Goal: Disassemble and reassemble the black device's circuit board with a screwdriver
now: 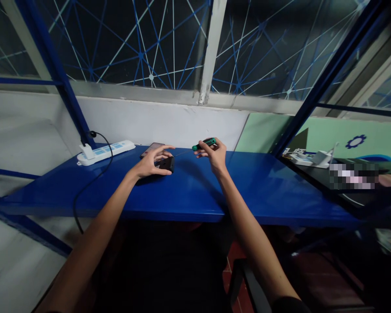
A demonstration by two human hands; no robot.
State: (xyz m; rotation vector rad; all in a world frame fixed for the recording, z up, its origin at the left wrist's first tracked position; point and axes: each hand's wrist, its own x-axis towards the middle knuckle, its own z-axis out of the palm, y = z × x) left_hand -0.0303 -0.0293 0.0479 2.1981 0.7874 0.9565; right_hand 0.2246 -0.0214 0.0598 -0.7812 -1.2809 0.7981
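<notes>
Left hand [150,164] pinches one black device [168,164] — right hand [216,156] pinches one green screwdriver [204,143].

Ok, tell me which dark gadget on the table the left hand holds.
The small black block under the left hand; the other, a flat phone, lies just behind it, nearer the wall.

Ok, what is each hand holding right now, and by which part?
Right hand grips the screwdriver by its green handle; left hand holds the small black device by one end.
</notes>
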